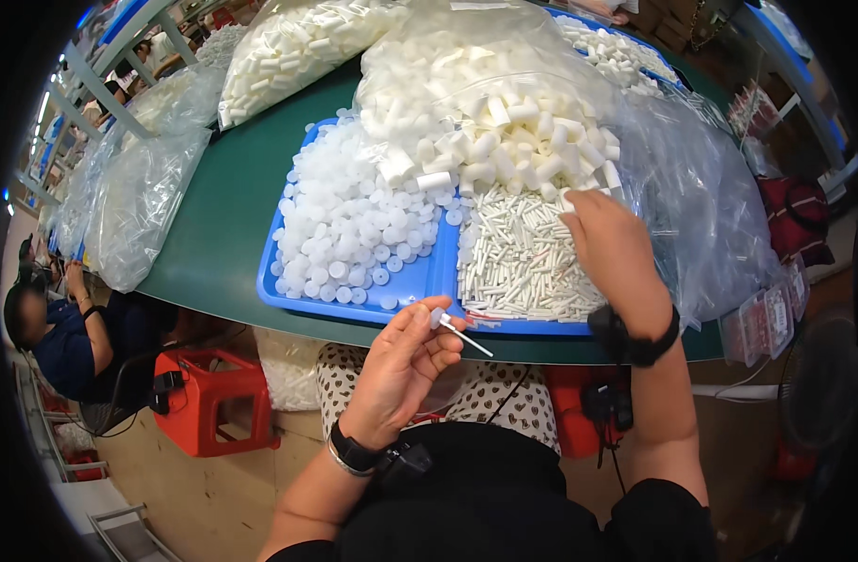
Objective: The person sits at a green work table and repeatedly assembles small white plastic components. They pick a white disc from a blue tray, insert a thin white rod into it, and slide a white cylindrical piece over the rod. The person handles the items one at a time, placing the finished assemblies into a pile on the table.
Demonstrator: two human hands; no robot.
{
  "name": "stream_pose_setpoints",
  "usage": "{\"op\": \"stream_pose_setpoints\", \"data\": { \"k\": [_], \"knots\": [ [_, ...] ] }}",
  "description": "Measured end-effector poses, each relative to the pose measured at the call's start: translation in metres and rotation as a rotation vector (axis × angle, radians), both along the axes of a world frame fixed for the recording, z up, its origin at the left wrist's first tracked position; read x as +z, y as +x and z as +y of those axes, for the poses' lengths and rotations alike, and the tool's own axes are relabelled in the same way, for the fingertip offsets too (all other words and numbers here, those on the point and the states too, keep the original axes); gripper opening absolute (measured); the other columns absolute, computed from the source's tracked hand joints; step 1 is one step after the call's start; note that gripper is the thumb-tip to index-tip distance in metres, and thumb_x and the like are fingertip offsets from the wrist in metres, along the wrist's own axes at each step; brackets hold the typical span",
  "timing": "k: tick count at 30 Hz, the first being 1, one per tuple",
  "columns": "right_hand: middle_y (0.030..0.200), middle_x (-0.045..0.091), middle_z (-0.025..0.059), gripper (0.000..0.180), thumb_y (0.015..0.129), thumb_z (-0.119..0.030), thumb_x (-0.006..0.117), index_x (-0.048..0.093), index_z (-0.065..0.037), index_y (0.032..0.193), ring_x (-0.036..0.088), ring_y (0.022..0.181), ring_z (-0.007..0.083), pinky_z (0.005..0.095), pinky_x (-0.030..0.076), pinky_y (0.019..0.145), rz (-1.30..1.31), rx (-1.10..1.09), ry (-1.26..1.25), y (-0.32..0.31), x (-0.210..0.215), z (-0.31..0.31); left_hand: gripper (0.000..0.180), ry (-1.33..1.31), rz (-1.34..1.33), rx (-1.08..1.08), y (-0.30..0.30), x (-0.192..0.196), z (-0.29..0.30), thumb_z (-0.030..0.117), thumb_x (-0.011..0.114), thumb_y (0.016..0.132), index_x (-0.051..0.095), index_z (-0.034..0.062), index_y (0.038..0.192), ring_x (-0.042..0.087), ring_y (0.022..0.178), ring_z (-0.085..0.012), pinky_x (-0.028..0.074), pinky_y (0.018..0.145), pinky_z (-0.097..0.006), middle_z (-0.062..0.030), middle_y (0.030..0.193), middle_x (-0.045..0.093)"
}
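Our left hand (401,365) pinches a small white cap with a thin white stick (466,335) between thumb and fingertips, its grip clenched on that piece just below the near edge of the blue tray (419,281). Our right hand (614,245) reaches over the tray's right half, fingers curled down at the edge of the white tube pile (504,131) (whether its grip has closed on a tube we cannot tell). Under that hand, in the tray, lies a heap of thin white sticks (522,262). The tray's left half holds round white caps (349,225). The tray sits on the green bench (223,225). Clear bags of white parts (138,187) lie left of the tray, and a red stool (213,398) stands below it.
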State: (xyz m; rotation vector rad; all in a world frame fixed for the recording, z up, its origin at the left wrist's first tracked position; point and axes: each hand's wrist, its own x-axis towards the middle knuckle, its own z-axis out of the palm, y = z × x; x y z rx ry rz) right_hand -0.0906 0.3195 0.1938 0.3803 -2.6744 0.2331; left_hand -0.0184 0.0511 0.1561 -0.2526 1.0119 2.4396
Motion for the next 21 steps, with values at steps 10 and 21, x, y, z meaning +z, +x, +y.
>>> {"op": "stream_pose_setpoints", "data": {
  "k": [10, 21],
  "knots": [
    [0.094, 0.065, 0.0184, 0.012, 0.087, -0.005, 0.058, 0.062, 0.001, 0.097, 0.064, 0.084, 0.0372, 0.0438, 0.05, 0.071, -0.042, -0.074, -0.105, -0.02, -0.012, 0.008, 0.04, 0.001, 0.038, -0.004, -0.001, -0.006, 0.0, 0.027, 0.051, 0.102, 0.05, -0.0005, 0.131, 0.064, 0.087, -0.012, 0.054, 0.081, -0.027, -0.0106, 0.107, 0.065],
    [0.099, 0.063, 0.0161, 0.026, 0.085, -0.003, 0.063, 0.061, 0.0, 0.111, 0.063, 0.092, 0.0333, 0.0404, 0.052, 0.073, -0.138, 0.091, -0.279, 0.05, -0.03, -0.047, 0.035, 0.045, 0.08, -0.019, -0.003, -0.01, 0.006, 0.024, 0.052, 0.102, 0.053, -0.0008, 0.127, 0.065, 0.091, -0.0127, 0.054, 0.082, -0.025, -0.0113, 0.109, 0.065]
  ]
}}
